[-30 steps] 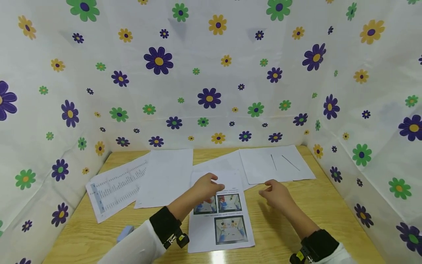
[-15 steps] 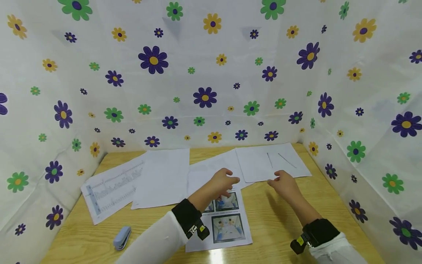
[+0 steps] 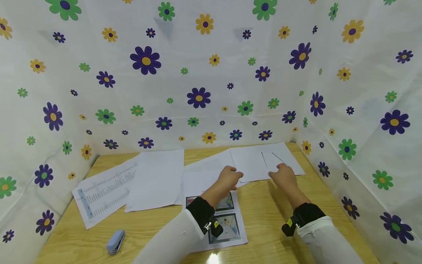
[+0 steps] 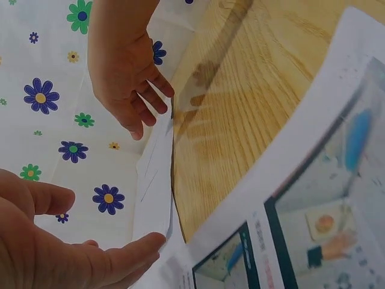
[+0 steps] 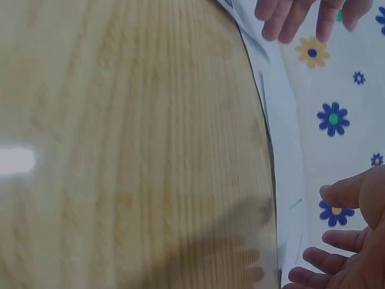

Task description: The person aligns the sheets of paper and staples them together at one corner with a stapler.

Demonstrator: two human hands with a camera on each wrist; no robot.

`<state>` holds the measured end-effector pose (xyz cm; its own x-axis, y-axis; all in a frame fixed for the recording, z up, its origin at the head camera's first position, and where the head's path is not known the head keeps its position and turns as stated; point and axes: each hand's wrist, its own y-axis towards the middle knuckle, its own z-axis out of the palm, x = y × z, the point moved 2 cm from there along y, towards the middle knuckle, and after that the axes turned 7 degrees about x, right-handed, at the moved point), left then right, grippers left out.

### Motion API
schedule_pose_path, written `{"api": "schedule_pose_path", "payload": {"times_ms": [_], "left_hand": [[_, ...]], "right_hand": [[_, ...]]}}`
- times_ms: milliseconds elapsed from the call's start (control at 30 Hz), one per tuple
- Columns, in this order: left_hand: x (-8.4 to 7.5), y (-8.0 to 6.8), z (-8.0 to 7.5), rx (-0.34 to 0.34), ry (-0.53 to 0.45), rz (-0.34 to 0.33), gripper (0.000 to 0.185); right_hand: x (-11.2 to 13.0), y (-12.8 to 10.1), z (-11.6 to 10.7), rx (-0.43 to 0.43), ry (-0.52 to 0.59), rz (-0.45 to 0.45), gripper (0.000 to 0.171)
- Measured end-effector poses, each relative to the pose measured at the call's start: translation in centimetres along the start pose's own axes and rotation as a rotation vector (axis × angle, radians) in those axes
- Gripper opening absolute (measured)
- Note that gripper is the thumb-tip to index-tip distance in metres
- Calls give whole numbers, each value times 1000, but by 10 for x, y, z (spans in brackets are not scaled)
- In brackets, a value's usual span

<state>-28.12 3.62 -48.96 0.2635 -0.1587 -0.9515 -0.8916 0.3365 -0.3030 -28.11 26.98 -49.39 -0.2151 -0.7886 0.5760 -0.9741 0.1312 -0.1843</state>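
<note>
My left hand (image 3: 229,178) hovers above the printed sheet with framed pictures (image 3: 225,229), close to the near-left corner of a white sheet (image 3: 247,161) at the back right. Two thin dark lines show on that white sheet. My right hand (image 3: 284,176) is by the same sheet's near edge, partly covering it in the head view. In the left wrist view, the left thumb and fingers (image 4: 129,259) are spread apart and hold nothing. The right wrist view shows the right hand (image 5: 355,253) with fingers extended and nothing in it. Whether either hand touches paper I cannot tell.
A pale blue stapler (image 3: 115,242) lies at the front left of the wooden table (image 3: 158,227). Left of the picture sheet, a blank sheet (image 3: 156,179) overlaps a printed table sheet (image 3: 102,194). Another sheet (image 3: 211,163) lies partly under the others. Flowered cloth (image 3: 197,73) encloses the back and sides.
Both hands have reached forward to the white sheet at the back right, the left one also moving rightward. The stapler has come fully into view from behind the left sleeve.
</note>
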Motion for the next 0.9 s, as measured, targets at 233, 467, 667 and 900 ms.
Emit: {"api": "schedule_pose_path", "payload": {"times_ms": [233, 467, 667, 900], "left_hand": [[-13, 10, 13, -33, 37, -17, 58], [-13, 17, 18, -58, 82, -65, 54], [-10, 21, 22, -63, 59, -58, 49], [-9, 29, 24, -82, 44, -93, 40]], "right_hand": [[-11, 22, -17, -50, -61, 89, 61], [-24, 33, -24, -110, -93, 151, 57], [-47, 39, -22, -169, -91, 92, 59], [-65, 42, -23, -142, 4, 171, 62]]}}
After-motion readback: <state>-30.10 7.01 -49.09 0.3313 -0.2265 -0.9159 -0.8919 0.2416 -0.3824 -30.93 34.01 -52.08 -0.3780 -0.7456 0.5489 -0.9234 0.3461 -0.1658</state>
